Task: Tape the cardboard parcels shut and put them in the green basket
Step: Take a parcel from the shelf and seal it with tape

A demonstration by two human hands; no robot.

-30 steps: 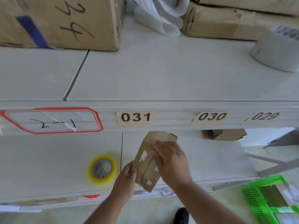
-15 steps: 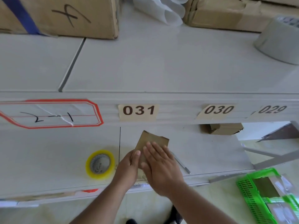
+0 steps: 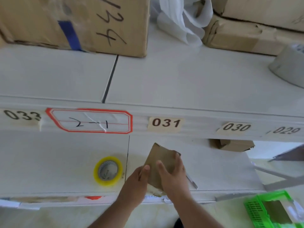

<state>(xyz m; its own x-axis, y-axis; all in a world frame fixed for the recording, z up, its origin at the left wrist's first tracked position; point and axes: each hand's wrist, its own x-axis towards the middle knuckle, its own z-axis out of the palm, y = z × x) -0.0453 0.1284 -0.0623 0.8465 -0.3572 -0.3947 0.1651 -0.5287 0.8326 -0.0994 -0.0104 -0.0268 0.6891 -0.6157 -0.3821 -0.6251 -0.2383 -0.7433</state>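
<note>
A small cardboard parcel (image 3: 160, 163) was held low in the centre of the frame, on the lower shelf (image 3: 65, 162): the right hand (image 3: 174, 175) was curled over its right side, and the left hand (image 3: 138, 180) was pressed against its left edge, thumb up. A yellow tape roll (image 3: 108, 171) was seen lying just left of them. A pen (image 3: 191, 180) was partly hidden beneath the right hand. The green basket (image 3: 256, 211) was seen at the lower right corner, well apart.
</note>
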